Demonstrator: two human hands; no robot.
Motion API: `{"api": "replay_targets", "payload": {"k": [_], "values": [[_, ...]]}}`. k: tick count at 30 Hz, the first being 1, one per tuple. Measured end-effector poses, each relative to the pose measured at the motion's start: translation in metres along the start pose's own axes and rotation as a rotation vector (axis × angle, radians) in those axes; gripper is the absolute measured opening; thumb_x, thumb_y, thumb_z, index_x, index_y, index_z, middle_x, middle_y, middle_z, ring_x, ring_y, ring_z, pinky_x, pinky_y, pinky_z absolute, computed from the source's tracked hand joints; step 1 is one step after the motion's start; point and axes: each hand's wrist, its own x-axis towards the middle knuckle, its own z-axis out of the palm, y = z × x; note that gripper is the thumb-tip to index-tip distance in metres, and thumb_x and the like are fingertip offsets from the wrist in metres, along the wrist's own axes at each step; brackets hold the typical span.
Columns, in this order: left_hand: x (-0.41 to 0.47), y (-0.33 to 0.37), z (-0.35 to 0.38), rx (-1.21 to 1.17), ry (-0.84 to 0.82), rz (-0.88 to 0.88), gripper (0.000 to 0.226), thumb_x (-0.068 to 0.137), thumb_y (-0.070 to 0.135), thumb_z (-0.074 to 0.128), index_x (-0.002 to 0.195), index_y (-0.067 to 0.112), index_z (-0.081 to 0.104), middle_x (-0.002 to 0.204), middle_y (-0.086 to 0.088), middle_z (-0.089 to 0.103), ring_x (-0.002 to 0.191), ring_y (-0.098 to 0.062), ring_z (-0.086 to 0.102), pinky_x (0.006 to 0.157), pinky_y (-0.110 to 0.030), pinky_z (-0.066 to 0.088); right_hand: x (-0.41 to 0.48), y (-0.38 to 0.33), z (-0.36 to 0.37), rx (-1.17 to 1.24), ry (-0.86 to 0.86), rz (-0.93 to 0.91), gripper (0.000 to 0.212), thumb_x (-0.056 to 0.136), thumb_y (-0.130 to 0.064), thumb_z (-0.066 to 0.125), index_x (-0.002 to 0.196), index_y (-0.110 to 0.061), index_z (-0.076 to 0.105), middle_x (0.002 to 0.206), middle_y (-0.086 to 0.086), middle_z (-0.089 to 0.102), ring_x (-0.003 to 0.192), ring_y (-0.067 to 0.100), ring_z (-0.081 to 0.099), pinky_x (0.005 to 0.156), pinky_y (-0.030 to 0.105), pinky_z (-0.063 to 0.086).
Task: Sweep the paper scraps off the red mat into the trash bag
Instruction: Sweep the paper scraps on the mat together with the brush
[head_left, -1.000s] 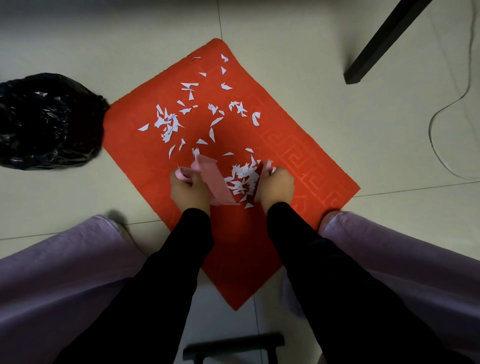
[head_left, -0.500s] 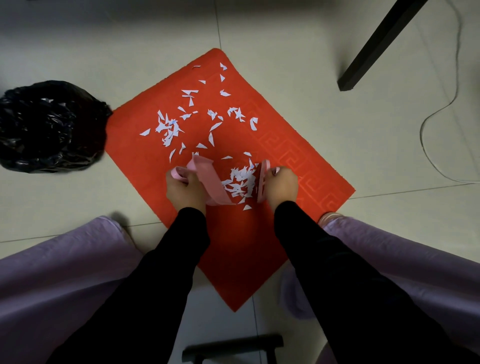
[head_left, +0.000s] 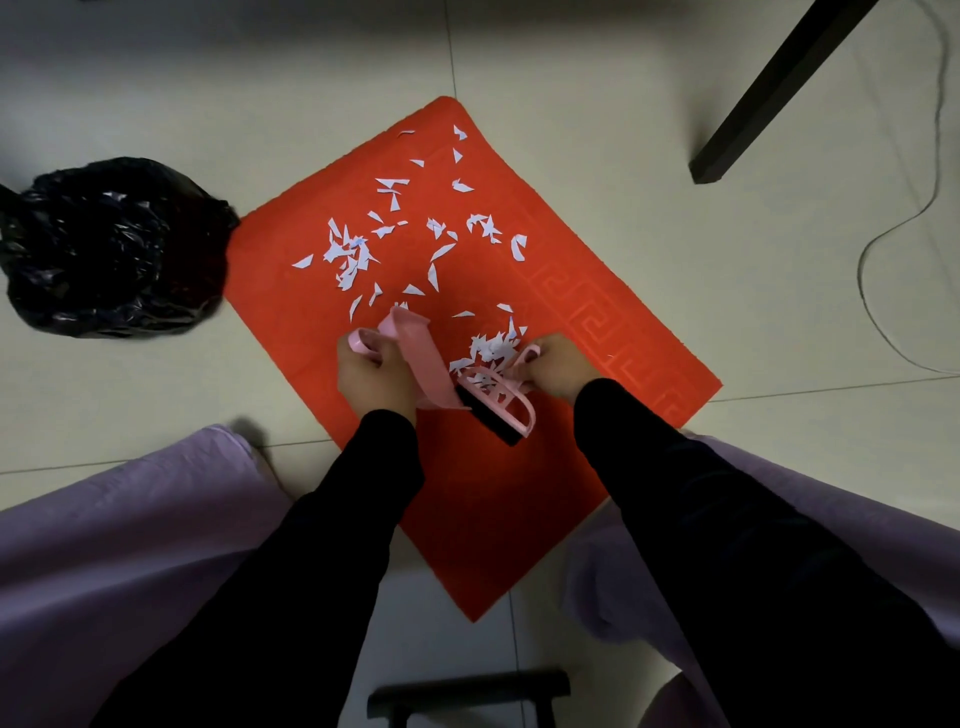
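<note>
A red mat (head_left: 493, 493) lies cornerwise on the tiled floor (head_left: 623, 104), and white paper scraps (head_left: 349, 254) are strewn over its far half, with a thicker heap (head_left: 491, 347) near its middle. The black trash bag (head_left: 114, 249) sits on the floor at the mat's left corner, touching the mat's edge. Both hands are over the middle of the mat. The left hand (head_left: 371, 379) is curled round the handle of a pink dustpan (head_left: 418, 358), whose pan stands tilted just left of the heap. The right hand (head_left: 558, 366) is closed round the handle of a pink brush (head_left: 506, 410) with black bristles, which lies on the near side of the heap, its end meeting the dustpan. Black sleeves and purple trouser legs flank the mat's near corner. Beyond the mat's right side stand a dark furniture leg (head_left: 769, 88) and a thin cable (head_left: 883, 249) on the floor.
</note>
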Motion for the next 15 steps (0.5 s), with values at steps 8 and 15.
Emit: {"api": "replay_targets", "payload": {"k": [8,15], "values": [[0.004,-0.006,0.000,0.019,0.015,-0.002,0.018,0.098,0.021,0.040,0.095,0.009,0.053,0.065,0.009,0.046,0.057,-0.002,0.043,0.045,-0.002,0.035,0.013,-0.002,-0.006,-0.177,0.157,-0.078,0.016,0.086,0.001,0.054,0.089,0.002,0.069,0.095,0.022,0.070,0.080,0.032,0.066,0.072,0.039,0.056],[0.002,-0.005,0.001,-0.003,0.014,-0.033,0.025,0.099,0.022,0.039,0.107,0.005,0.054,0.069,0.011,0.047,0.060,0.000,0.045,0.048,-0.003,0.036,0.014,-0.010,-0.003,-0.203,0.134,-0.095,0.019,0.086,-0.002,0.055,0.084,0.015,0.062,0.081,0.027,0.066,0.066,0.035,0.060,0.061,0.036,0.053]]}}
